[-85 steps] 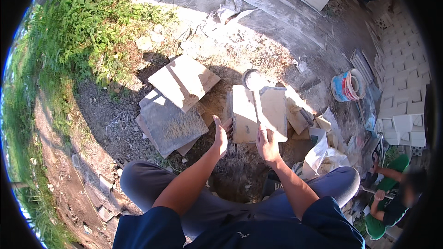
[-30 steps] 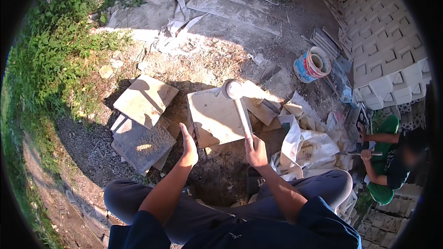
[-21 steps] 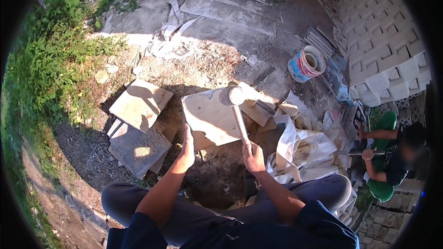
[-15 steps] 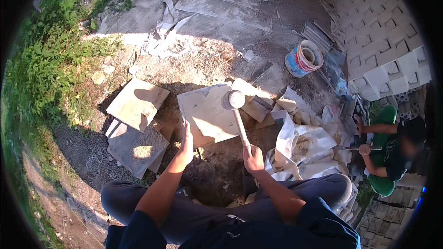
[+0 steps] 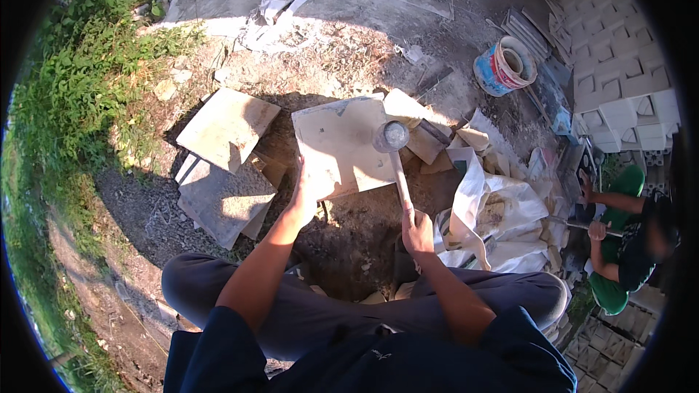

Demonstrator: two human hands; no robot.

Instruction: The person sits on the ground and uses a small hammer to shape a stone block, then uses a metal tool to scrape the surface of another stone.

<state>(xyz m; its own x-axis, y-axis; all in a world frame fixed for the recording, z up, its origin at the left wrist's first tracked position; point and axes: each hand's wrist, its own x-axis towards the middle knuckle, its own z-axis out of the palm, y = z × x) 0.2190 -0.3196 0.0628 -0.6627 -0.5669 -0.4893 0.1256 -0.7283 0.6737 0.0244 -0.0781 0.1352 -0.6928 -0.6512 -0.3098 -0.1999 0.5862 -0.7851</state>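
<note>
A square pale slab [image 5: 338, 135], coated with a light layer, lies in front of me above the dug dirt. My left hand [image 5: 302, 196] grips its near left edge, with fingers along the side; the fingertips beneath are hidden. In my right hand [image 5: 418, 233] is a mallet [image 5: 403, 182], its pale handle wrapped by my fingers. The mallet's round grey head [image 5: 391, 137] is over the slab's right side; whether it touches the surface I cannot tell.
Stacked square slabs [image 5: 227, 127] lie to the left. On the right are a white sack [image 5: 502, 207] among broken pieces, a blue-and-red bucket [image 5: 502, 69] and pale block stacks [image 5: 619, 51]. A co-worker in green trousers [image 5: 615, 284] holds a long-handled tool [image 5: 582, 225].
The view has tilted, so the scene sits higher in the picture. Relative to the slab, the mallet head has shifted slightly nearer and to the right. My left hand remains at the slab's edge.
</note>
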